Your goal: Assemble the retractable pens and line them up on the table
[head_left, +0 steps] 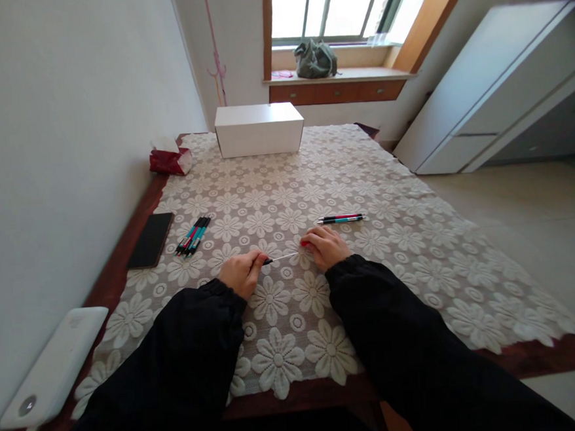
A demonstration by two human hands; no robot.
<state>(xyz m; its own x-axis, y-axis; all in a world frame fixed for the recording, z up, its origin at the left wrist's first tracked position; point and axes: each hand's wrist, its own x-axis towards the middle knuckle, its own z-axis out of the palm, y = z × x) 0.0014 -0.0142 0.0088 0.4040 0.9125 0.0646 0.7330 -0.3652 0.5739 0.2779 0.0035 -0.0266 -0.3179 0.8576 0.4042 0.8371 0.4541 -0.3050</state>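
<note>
My left hand [243, 273] is closed around a short black pen piece [268, 261], whose dark end sticks out past the thumb. A thin white pen refill [286, 255] stretches from that piece across to my right hand [326, 246]. The right fingers are pinched on a small red part [304, 243], mostly hidden under them, at the refill's other end. Just beyond my right hand lie a few pens [341, 219], side by side. Farther left rests a bunch of several teal, red and black pens [193, 237].
A flower-patterned lace cloth [278, 360] covers the wooden table. To the left are a black flat pad [151, 241], a white device with a cable [56, 366] and a red tissue pack [169, 162]. A white box [260, 138] stands at the far end.
</note>
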